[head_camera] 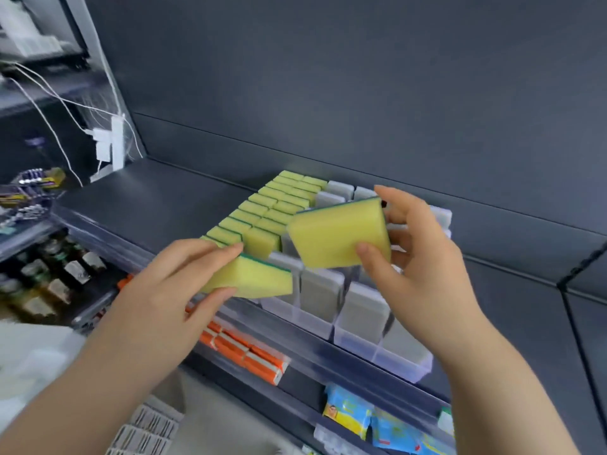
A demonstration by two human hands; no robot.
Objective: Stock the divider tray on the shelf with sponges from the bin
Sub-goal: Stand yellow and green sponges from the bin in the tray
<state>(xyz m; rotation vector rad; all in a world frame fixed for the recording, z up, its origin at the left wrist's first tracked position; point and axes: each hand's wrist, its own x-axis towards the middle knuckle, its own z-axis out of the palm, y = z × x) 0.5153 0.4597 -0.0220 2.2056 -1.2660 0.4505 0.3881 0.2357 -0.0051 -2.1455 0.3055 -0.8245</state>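
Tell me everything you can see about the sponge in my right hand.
A rectangular yellow foam sponge with a thin dark green scouring layer along its upper edge. Tilted, broad face toward the camera, it is over the clear plastic divider tray, in the grip of the right hand: thumb on the front, fingers behind.

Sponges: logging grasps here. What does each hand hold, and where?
Left hand pinches one sponge by its left end; right hand, a second sponge by its right edge.
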